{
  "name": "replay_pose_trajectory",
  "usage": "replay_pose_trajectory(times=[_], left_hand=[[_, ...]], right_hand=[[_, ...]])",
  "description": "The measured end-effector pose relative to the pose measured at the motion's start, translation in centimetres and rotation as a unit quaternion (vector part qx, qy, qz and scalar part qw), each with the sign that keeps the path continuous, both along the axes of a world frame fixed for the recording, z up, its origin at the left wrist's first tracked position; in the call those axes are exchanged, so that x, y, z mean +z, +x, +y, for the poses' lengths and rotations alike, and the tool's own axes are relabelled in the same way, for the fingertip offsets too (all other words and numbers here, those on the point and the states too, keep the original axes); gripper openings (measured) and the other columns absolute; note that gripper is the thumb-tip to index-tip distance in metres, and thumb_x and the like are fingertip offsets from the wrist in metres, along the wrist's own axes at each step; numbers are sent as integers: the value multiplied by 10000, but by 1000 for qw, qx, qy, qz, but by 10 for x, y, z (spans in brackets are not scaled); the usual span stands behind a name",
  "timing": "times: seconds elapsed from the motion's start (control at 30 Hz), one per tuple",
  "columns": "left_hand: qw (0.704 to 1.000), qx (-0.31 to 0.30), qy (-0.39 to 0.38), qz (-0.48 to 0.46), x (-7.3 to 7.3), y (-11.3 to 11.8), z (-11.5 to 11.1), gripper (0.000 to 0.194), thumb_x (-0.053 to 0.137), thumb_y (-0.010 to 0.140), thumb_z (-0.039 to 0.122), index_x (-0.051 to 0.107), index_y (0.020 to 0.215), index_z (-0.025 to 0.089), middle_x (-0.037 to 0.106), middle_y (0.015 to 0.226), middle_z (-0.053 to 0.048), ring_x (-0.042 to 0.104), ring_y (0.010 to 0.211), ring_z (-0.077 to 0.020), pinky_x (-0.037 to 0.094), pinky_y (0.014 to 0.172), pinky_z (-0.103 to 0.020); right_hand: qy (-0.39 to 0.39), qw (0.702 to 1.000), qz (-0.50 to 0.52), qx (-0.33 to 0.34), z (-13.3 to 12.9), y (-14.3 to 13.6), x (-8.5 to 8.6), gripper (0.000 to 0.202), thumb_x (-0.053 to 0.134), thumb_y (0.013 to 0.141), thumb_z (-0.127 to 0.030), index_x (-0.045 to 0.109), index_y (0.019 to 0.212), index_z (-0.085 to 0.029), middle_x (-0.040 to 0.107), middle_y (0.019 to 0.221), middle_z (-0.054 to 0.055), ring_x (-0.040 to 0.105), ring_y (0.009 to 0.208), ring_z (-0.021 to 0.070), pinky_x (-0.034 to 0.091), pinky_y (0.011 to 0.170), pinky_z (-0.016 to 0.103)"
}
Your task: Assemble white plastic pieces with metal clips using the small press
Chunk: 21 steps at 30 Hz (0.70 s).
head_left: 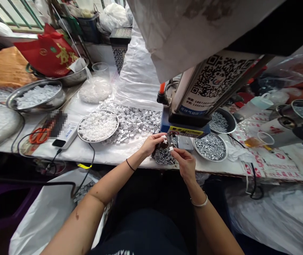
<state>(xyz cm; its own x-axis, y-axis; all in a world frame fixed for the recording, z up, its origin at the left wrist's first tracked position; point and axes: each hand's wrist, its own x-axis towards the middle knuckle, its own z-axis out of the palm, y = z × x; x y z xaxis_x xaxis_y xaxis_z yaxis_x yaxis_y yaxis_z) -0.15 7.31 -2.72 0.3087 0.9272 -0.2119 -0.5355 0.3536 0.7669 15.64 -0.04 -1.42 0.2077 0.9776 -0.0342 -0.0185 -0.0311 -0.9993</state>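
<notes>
Between the thumb and fingers of my left hand [152, 143] is a small white plastic piece [164, 140]. My right hand [185, 161] pinches another small white part [170, 149] just below and to the right of it. Both hands are over a pile of small dark metal parts [164, 157], in front of a press [184, 122] with a yellow caution label. Left of my hands, grey-white square pieces [135, 124] lie heaped on the white-covered table. A round tray of white pieces [98, 126] stands beside that heap.
To the right of the press is a dish of metal pins [210, 147], with a dark bowl [231, 120] behind it. A clear cup [265, 139] lies farther right. On the left are a power bank [65, 136], cables, orange scissors [39, 135] and a steel bowl [61, 101].
</notes>
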Motion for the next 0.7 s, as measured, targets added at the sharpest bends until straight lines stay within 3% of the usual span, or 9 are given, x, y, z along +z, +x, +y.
replay_pose_trajectory(times=[0.17, 0.4, 0.57, 0.7], left_hand=[[999, -8, 42, 3, -10, 2, -2, 350, 749, 658, 310, 654, 957, 155, 700, 895, -31, 623, 792, -117, 447, 800, -246], [996, -26, 66, 60, -8, -5, 4, 338, 743, 664, 307, 694, 968, 168, 691, 845, -14, 591, 700, -92, 427, 683, -204], [995, -17, 67, 68, -11, -3, 6, 360, 746, 656, 310, 697, 981, 163, 692, 873, -21, 581, 698, -89, 418, 670, -196], [995, -20, 77, 63, -13, -3, 7, 339, 747, 654, 313, 704, 954, 160, 690, 877, -21, 571, 695, -82, 412, 668, -192]], right_hand=[[31, 998, -48, -7, 19, -1, 10, 235, 717, 687, -350, 719, 863, -194, 724, 834, 31, 656, 762, 176, 523, 753, 331], [93, 979, -177, 35, 46, -8, 22, 201, 637, 751, -361, 703, 825, -186, 722, 835, 41, 661, 779, 185, 513, 750, 318], [136, 947, -285, 55, 50, -9, 22, 175, 607, 783, -354, 701, 826, -214, 722, 842, 34, 664, 773, 188, 512, 718, 303], [208, 904, -363, 86, 52, -5, 25, 147, 565, 821, -297, 699, 842, -242, 719, 850, 30, 651, 804, 190, 504, 757, 320]])
